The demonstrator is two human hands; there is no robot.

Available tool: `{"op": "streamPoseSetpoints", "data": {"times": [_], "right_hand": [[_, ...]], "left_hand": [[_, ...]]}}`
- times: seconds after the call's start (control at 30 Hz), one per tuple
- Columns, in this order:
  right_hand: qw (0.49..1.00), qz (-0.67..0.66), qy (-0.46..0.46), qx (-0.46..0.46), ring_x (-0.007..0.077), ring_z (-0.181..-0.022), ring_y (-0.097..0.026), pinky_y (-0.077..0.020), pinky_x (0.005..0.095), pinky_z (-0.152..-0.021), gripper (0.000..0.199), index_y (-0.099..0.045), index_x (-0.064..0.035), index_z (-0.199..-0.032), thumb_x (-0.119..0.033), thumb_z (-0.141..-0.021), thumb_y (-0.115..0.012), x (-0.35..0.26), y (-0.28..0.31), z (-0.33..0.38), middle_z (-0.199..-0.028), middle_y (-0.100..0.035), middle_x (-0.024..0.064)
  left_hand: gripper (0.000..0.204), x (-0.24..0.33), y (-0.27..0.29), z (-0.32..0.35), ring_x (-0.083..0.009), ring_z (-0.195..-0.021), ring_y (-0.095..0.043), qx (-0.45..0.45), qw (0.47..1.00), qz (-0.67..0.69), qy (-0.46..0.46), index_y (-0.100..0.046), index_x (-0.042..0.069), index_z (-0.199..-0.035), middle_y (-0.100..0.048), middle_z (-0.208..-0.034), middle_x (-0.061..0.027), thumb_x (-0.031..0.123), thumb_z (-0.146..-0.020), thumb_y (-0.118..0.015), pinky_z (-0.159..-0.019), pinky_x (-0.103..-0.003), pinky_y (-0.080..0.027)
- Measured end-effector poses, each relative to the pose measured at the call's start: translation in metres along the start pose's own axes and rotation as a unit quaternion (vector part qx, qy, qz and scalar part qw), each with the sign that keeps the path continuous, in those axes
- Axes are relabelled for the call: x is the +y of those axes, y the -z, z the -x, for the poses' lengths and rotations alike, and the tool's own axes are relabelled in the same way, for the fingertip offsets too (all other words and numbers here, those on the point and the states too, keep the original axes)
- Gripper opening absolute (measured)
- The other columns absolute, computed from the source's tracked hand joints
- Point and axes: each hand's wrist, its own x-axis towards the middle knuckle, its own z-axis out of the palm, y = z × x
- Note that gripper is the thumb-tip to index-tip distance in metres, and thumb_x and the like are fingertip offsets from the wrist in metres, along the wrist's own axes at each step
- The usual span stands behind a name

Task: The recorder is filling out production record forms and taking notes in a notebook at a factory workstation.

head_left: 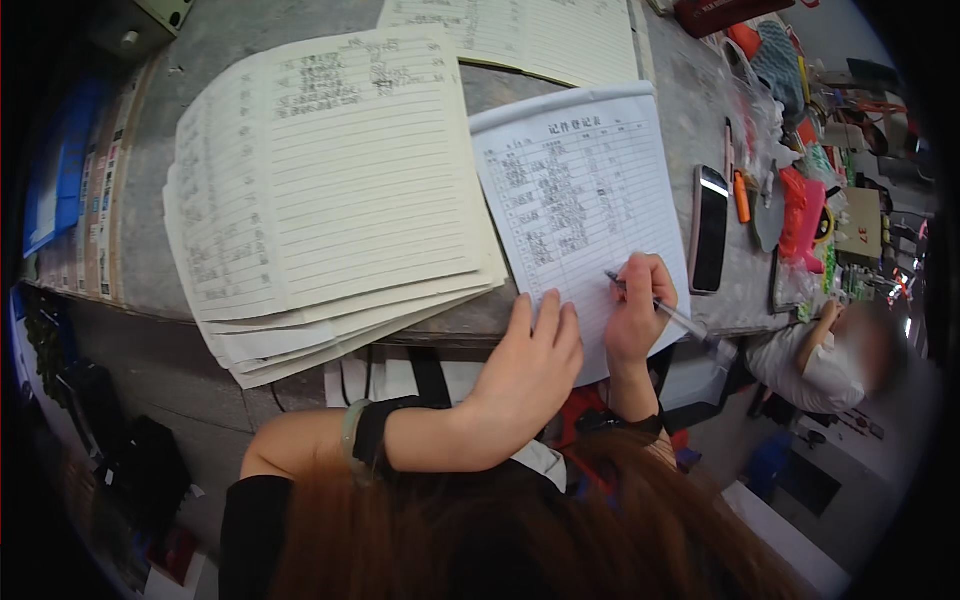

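My right hand (638, 312) is closed around a pen (683, 321), its tip on or just above a white printed form (590, 180). The form is a table, its upper rows filled with handwriting and its lower part blank. My left hand (536, 349) lies on the form's lower left part with fingers stretched out, holding nothing. To the left of the form an open lined notebook (375, 190) with cream pages and handwriting lies on the grey table; its lower corner hangs past the near edge.
A black phone (709, 230) and an orange marker (741, 197) lie right of the form. Another written notebook (570, 35) is behind it. Plastic bags and a pink thing (808, 222) crowd the table's right side. A blue folder (62, 165) stands far left. Another person (825, 355) sits at the right.
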Motion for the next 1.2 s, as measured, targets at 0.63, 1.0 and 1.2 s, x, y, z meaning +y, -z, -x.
{"op": "streamPoseSetpoints", "data": {"times": [0.63,1.0,1.2], "right_hand": [[0.988,0.13,0.083,0.015,0.001,-0.044,-0.03,-0.0217,0.0188,-0.039,0.029,-0.043,-0.0027,-0.051,-0.005,-0.072,-0.063,0.0,-0.034,-0.013,-0.045,-0.04,-0.0041],[0.986,0.147,0.079,0.006,0.0012,-0.044,-0.031,-0.0223,0.0194,-0.038,0.027,-0.045,-0.0022,-0.052,-0.004,-0.073,-0.061,-0.002,-0.034,-0.014,-0.045,-0.041,-0.0032],[0.988,0.139,0.055,0.048,0.001,-0.045,-0.032,-0.0236,0.0182,-0.039,0.026,-0.045,-0.0027,-0.054,-0.005,-0.073,-0.062,-0.005,-0.034,-0.016,-0.047,-0.041,-0.004]], "left_hand": [[0.04,-0.006,-0.012,-0.007,-0.0291,-0.117,-0.032,0.014,0.999,0.025,0.032,-0.046,0.004,-0.108,-0.042,-0.115,-0.0148,0.018,-0.071,-0.052,-0.094,-0.05,-0.023],[0.042,-0.005,-0.012,-0.008,-0.029,-0.116,-0.033,0.017,0.999,0.019,0.027,-0.045,0.004,-0.11,-0.043,-0.115,-0.0146,0.019,-0.071,-0.052,-0.093,-0.05,-0.023],[0.042,-0.007,-0.008,-0.009,-0.0287,-0.117,-0.032,-0.003,1.0,0.022,0.022,-0.044,0.004,-0.109,-0.043,-0.115,-0.0146,0.019,-0.071,-0.052,-0.094,-0.049,-0.023]]}}
